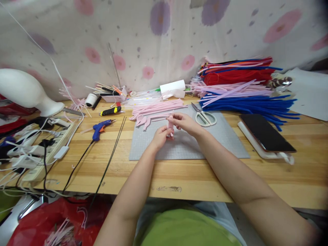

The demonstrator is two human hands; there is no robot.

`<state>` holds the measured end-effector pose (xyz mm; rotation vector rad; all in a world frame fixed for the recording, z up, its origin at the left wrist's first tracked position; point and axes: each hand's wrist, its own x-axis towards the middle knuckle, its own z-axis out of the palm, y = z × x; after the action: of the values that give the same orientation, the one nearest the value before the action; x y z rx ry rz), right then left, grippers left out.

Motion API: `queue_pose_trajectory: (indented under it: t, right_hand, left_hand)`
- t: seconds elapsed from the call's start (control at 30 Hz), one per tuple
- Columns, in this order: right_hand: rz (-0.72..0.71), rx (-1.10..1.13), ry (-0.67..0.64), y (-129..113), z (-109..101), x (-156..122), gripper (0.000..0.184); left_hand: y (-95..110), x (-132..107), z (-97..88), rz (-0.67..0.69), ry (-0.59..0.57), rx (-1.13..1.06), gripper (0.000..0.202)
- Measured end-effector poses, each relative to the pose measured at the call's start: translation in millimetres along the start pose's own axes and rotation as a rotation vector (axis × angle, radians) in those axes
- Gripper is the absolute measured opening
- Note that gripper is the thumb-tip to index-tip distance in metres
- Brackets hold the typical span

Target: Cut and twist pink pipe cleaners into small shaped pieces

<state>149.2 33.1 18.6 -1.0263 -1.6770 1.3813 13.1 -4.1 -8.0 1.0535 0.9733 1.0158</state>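
Above the grey cutting mat [189, 150], my left hand [162, 137] is closed on a small bent piece of pink pipe cleaner [170, 127]. The fingertips of my right hand [182, 122] pinch the upper end of the same piece. My fingers cover part of it, so its full shape is hidden. Just left of my hands, several shaped pink pieces [143, 121] lie at the mat's back edge, beside a bundle of straight pink pipe cleaners [159, 107]. Scissors [205, 118] with pale handles rest to the right of my right hand.
Blue [246, 104] and red pipe cleaners [235, 78] are piled at the back right. A phone [266, 133] lies on a white block at right. To the left are a blue glue gun [99, 130], two thin dark rods [111, 155] and a crowded power strip [55, 147].
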Motion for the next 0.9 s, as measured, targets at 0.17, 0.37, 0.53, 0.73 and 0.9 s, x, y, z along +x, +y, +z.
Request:
queue_pose_trajectory:
  t: [0.17,0.37,0.53,0.73,0.9]
  right_hand:
    - [0.051,0.089,-0.066,-0.2,-0.9,-2.5,0.034]
    - [0.165,0.220,-0.131,-1.0,-3.9,-3.4,0.032]
    - [0.285,0.344,-0.140,-1.1,-5.8,-4.5,0.030]
    - [0.239,0.344,-0.029,-2.7,-0.9,-4.3,0.033]
    - [0.199,0.269,0.093,-2.1,2.1,-1.5,0.034]
  left_hand:
    - [-0.1,-0.9,4.7,-0.088,-0.131,-0.042,0.033]
    - [5.8,-5.4,2.5,-0.098,-0.243,-0.163,0.042]
    - [2.0,-6.4,4.2,-0.130,-0.304,-0.273,0.035]
    - [1.9,-8.6,9.2,-0.182,-0.284,-0.463,0.020]
    - [3.4,-10.5,10.6,-0.164,-0.276,-0.387,0.022]
